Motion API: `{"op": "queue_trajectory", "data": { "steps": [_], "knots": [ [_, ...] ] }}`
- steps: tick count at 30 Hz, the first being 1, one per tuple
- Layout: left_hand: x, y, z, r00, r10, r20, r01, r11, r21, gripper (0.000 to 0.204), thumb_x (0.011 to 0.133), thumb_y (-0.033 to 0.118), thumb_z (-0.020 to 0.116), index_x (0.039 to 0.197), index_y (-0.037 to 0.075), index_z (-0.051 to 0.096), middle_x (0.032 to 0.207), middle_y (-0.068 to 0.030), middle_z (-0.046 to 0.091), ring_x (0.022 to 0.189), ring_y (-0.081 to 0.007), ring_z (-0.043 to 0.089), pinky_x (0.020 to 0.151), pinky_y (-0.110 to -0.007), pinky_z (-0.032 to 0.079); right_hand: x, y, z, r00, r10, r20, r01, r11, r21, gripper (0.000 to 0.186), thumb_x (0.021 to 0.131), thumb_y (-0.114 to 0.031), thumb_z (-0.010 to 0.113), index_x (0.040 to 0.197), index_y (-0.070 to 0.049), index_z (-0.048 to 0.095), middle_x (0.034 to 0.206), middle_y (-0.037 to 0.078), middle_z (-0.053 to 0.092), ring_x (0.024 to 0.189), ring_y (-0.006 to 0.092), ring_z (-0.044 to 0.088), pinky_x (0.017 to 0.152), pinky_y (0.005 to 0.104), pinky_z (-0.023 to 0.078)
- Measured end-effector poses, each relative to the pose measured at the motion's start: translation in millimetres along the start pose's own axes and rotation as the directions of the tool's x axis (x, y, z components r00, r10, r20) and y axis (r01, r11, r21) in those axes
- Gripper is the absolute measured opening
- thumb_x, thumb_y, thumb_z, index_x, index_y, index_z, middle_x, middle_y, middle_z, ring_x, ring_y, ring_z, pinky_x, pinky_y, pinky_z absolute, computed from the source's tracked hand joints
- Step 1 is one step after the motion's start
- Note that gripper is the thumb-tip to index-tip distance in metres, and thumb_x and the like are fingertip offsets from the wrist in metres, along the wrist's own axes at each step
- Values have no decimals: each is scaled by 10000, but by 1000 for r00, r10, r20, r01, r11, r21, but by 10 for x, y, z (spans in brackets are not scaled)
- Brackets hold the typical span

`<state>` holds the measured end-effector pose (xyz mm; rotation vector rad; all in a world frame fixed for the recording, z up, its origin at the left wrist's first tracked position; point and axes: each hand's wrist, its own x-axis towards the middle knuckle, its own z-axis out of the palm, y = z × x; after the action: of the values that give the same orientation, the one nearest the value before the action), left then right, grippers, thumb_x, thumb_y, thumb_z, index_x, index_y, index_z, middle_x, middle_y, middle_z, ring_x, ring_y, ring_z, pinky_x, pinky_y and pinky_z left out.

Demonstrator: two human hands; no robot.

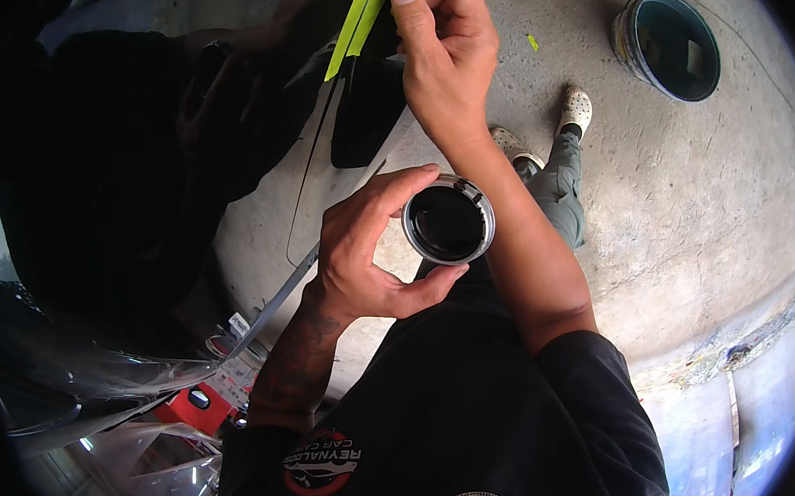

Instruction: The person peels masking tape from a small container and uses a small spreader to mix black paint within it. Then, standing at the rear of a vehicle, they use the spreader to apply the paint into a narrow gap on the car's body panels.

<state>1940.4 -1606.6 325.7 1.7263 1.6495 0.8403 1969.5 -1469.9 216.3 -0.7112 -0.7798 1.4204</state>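
In my left hand [361, 245] is a small round metal can [448, 222], gripped between thumb and fingers at its sides. Its open top shows a black inside, and dark smears mark the rim. My right hand [451, 72] reaches up to the glossy black car panel [148, 129], thumb and fingertips pinched together beside strips of yellow-green masking tape [357, 29]. These strips run along a narrow seam in the panel, and another goes off to the right past my fingers. Whatever sits in that pinch is cut off by the upper picture edge.
A dark bucket [667, 47] stands on the concrete floor [696, 195] at the far right. Near it lies a scrap of yellow-green tape [532, 43]. My light clogs [576, 110] are on the floor below my right arm. A red object [193, 406] shows at lower left.
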Motion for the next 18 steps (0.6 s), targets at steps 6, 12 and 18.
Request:
{"op": "queue_trajectory", "data": {
  "steps": [6,12,18],
  "knots": [
    [10,6,-5,1000,-1,12,1,1000,1,762,632,156,891,1284,-60,560,1106,-199,675,961,-298,714,812,-364,589,0,-18,-11,999,48,2,-48,999,8,117,990,-74,629,917,-21,554,894,9,582,766,69,496,677,227,429],
    [10,-7,-5,1000,-4,12,4,1000,-9,767,630,156,893,1286,-60,558,1107,-200,675,962,-298,714,814,-363,589,-1,-3,6,999,46,-7,-46,999,18,105,989,-77,632,934,-18,565,901,5,584,775,68,502,687,227,434],
    [34,-1,9,1000,10,9,-10,1000,-12,763,633,151,893,1286,-60,559,1106,-200,676,974,-299,712,818,-364,589,1,-5,2,999,53,-6,-53,998,26,102,989,-77,633,936,-19,568,900,5,586,779,69,508,690,228,438]
  ]
}}
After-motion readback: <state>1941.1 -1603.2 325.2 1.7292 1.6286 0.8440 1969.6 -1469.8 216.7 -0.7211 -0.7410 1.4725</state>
